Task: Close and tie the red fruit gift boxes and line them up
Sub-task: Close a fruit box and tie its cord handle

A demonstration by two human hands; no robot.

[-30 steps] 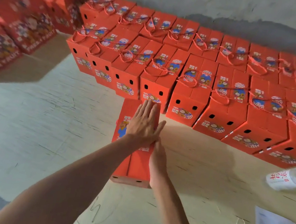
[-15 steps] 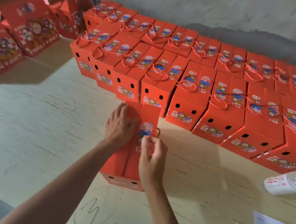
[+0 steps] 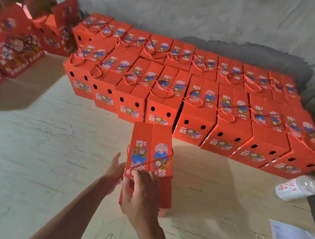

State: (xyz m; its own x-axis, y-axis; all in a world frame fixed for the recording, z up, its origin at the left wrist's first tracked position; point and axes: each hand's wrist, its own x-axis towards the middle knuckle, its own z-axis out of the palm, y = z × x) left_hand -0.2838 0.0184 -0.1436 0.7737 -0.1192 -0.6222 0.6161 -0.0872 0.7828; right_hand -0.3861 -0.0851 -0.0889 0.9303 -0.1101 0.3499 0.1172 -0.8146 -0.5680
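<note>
At the lower middle of the frame, the right hand (image 3: 141,195) curls over the near end of the one loose red box (image 3: 151,159), its fingers (image 3: 139,175) pinching the red cord (image 3: 154,160) where it meets the box's near top edge. The left hand (image 3: 113,171) lies against the box's left side with fingers straight, steadying it. The box lies at the centre of the frame on the pale counter (image 3: 34,151), its flaps already shut; the cord runs slantwise across the lid, so the tie looks begun but unfinished. Beyond it, two rows of tied boxes (image 3: 196,104) stand lined up against the wall. This box has yet to join them. More untied boxes (image 3: 13,49) wait at the upper left.
</note>
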